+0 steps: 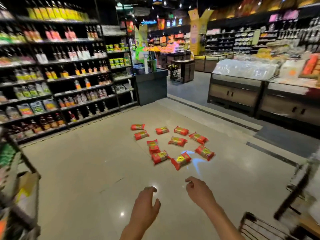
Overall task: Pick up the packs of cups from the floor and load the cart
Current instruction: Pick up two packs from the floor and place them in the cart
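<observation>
Both hands are extended low over the floor, holding nothing: left hand [146,203] with fingers loosely spread, right hand [199,189] with fingers loosely curled. A wire cart [270,224] sits at the near right edge, blurred. Ahead, eleven red packs of cups [173,146] with yellow-green labels lie scattered flat on the glossy beige tiled floor [86,170], well apart from the hands. Bottle shelving [57,75] lines the left; dark display counters [242,94] stand far right.
</observation>
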Motion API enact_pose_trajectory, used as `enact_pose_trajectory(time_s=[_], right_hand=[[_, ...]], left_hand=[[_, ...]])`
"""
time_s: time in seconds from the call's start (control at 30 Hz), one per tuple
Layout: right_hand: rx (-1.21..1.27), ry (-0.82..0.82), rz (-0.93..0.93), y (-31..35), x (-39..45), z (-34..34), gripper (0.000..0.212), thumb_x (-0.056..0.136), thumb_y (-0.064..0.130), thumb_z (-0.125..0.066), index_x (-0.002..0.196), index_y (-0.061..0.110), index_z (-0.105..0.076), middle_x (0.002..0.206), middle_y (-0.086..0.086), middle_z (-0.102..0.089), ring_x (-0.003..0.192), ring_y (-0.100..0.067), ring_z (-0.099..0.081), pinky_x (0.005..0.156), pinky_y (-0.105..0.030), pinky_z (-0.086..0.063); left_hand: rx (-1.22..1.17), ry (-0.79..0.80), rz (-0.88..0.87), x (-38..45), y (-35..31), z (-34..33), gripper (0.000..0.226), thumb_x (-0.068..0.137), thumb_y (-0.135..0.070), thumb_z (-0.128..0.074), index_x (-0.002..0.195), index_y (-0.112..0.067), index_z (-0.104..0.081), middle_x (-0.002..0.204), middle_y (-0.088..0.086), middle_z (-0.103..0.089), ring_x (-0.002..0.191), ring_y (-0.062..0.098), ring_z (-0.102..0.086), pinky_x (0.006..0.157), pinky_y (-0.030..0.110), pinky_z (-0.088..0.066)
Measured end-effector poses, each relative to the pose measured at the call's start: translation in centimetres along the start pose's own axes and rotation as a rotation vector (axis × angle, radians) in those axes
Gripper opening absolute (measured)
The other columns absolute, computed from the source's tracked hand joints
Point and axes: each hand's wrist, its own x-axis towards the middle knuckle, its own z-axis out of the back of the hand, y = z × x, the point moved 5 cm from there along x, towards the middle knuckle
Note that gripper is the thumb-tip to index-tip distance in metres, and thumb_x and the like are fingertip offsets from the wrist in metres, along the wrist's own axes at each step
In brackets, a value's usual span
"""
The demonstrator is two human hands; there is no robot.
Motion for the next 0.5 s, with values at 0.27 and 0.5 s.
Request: enact_pose_trajectory(time_s=[0.27,0.5], right_hand=[[-0.132,-0.035,0.120,8.5,16.5,-2.7,0.035,0.097,0.034,-0.051,0.131,0.026,-0.058,0.128,0.005,-0.065,0.117,-0.017,-0.062,0.085,-0.027,-0.045],[-0.184,-0.008,0.204,17.5,33.1,-3.9,0.041,0.097,0.038,-0.051,0.135,0.024,-0.056,0.128,-0.002,-0.064,0.120,-0.025,-0.060,0.096,-0.034,-0.048]], left_hand=[[0.223,0.044,-0.058,16.5,4.9,3.3,0.045,0.098,-0.033,-0.045,0.141,-0.024,-0.045,0.145,-0.006,-0.046,0.128,0.017,-0.048,0.101,0.028,-0.038],[0.296,0.035,-0.034,34.5,9.0,8.6,0.044,0.098,-0.032,-0.047,0.140,-0.021,-0.047,0.145,-0.003,-0.048,0.127,0.020,-0.049,0.100,0.030,-0.039]])
